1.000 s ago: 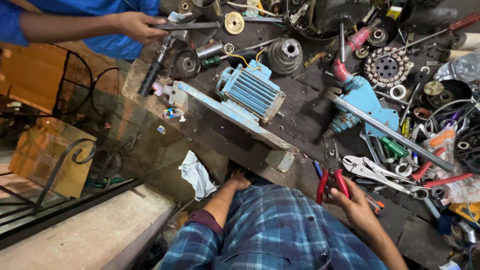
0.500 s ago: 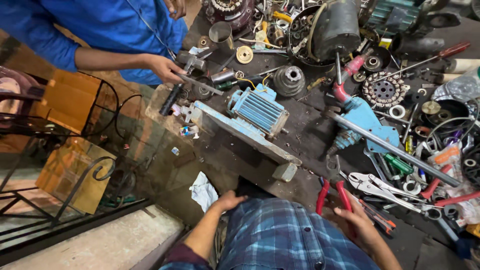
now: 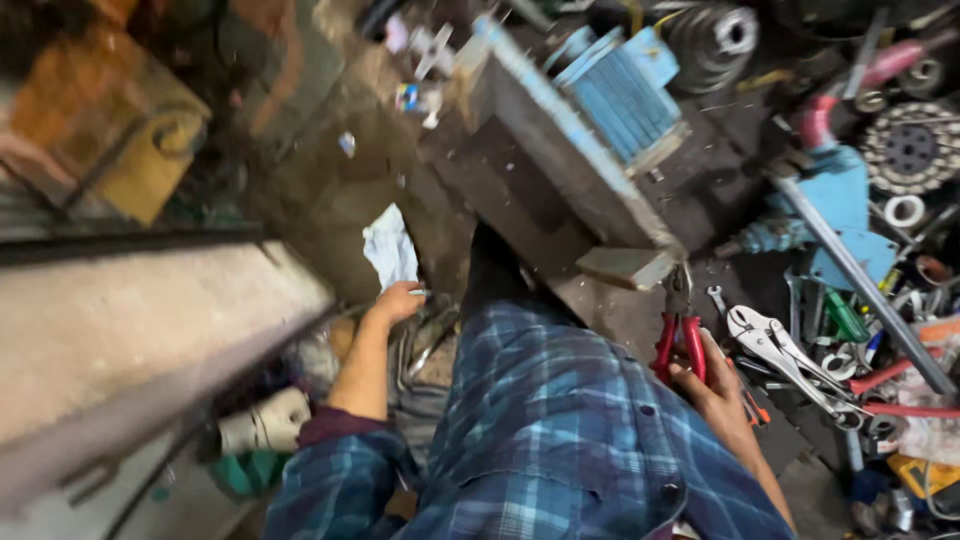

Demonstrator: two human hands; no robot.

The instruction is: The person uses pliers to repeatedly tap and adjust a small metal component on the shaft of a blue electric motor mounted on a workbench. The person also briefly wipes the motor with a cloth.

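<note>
Cluttered workbench | right hand grips red-handled pliers | left hand state unclear

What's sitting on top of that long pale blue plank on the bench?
A blue ribbed electric motor sits on the plank. Near the plank's lower end, the right hand holds red-handled pliers. What lies under the plank is covered.

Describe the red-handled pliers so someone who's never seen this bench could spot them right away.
Start at the big blue ribbed motor on its grey base plate. Below the plate's near corner, the right hand grips the red-handled pliers, nose pointing up toward that corner. Unlike the bare silver locking pliers lying just right of them, they have bright red grips.
</note>
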